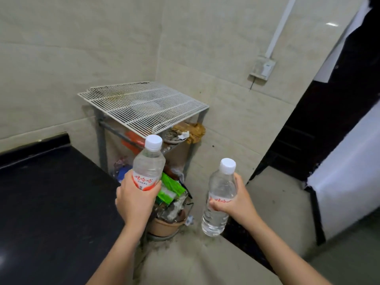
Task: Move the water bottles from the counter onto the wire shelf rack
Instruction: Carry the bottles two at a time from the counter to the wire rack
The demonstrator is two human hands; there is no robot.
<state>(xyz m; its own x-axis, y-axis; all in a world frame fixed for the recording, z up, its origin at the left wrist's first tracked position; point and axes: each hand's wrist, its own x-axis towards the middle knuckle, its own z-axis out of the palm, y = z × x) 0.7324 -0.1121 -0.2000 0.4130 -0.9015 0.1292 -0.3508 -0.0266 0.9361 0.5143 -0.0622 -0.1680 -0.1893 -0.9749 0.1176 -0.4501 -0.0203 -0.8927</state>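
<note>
bottle in the left hand point(148, 164): clear, white cap, red-and-white label
bottle in the right hand point(219, 197): clear, white cap, red lettering on a white label
wire rack point(144, 106): white grid, grey legs
desk point(47, 202): glossy black
packets point(171, 189): green and white, between the hands
pot point(164, 225): terracotta brown

Both forearms are bare, with no sleeve showing behind either wrist. The left hand point(134, 199) and right hand point(236, 202) wear no gloves, rings or watch.

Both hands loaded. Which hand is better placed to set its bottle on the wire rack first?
Left, probably. The left hand holds its bottle upright, cap just below the wire shelf rack; the right hand is farther away.
</note>
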